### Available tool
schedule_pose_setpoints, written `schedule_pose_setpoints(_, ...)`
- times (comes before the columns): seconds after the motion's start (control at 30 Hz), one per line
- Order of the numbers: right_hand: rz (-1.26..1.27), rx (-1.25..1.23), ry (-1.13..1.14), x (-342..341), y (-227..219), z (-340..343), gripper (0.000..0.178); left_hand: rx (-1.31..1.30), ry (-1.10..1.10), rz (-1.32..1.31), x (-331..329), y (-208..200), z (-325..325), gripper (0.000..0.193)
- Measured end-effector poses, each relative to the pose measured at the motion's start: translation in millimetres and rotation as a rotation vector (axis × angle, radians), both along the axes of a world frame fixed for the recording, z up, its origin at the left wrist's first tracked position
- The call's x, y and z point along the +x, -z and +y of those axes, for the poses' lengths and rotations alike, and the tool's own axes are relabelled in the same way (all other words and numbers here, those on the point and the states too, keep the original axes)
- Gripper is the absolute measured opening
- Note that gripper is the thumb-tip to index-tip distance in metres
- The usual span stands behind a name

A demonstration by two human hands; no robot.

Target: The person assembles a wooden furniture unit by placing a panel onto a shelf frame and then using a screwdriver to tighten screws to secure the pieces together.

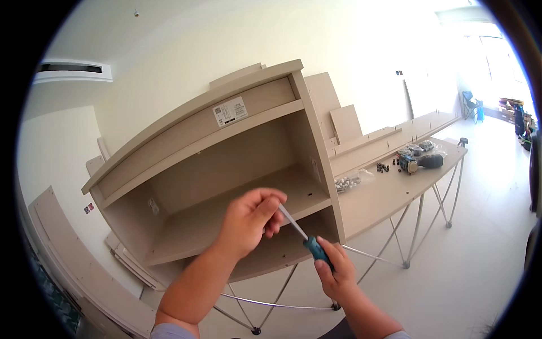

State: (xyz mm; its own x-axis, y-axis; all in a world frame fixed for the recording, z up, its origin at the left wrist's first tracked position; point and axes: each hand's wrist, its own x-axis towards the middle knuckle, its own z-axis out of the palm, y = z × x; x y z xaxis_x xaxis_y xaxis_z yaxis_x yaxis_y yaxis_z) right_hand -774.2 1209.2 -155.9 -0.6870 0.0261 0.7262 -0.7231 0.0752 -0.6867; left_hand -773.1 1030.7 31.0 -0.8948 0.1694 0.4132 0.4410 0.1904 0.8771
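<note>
Both hands are up in front of the cabinet [226, 164], a pale beige shelf unit lying tilted on the bench [389, 195]. The right hand [334, 274] has its grip wrapped tight round the teal handle of a screwdriver [302, 234], fingers fully closed on it, the metal shaft slanting up and to the left. The left hand [251, 220] meets that shaft at its upper end, fingers curled and pinched round the tip; whether anything small sits between those fingertips cannot be made out. The screwdriver hangs in the air just in front of the cabinet's lower shelf edge, between the two hands, not touching the wood.

Over to the right on the bench there is a cordless drill [420, 163] lying on its side, with clear bags of fittings [350, 182] nearer the cabinet and a few small dark pieces [383, 167] between them. Flat beige panels [344, 121] lean against the wall behind, and more panels [73, 265] rest at the left.
</note>
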Motion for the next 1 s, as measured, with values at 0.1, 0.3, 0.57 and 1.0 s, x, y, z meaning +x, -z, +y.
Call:
schedule_pose_setpoints(0.1, -0.073, -0.153, -0.061, -18, -7, -12, 0.05, -0.014, 0.079, -0.028, -34, -28, 14, 0.028)
schedule_pose_setpoints(0.3, 0.023, -0.32, -0.008, -47, -35, -26, 0.049, 0.157, 0.14, -0.016, -88, -64, 34, 0.027)
schedule_pose_setpoints(0.57, 0.222, -0.205, 0.319, -61, -80, -21, 0.047, 0.214, 0.099, 0.094, -111, -77, 41, 0.024)
schedule_pose_setpoints(1.0, -0.061, -0.483, -0.051, -65, -76, -31, 0.045, 0.221, 0.26, 0.309, -126, -39, 35, 0.046)
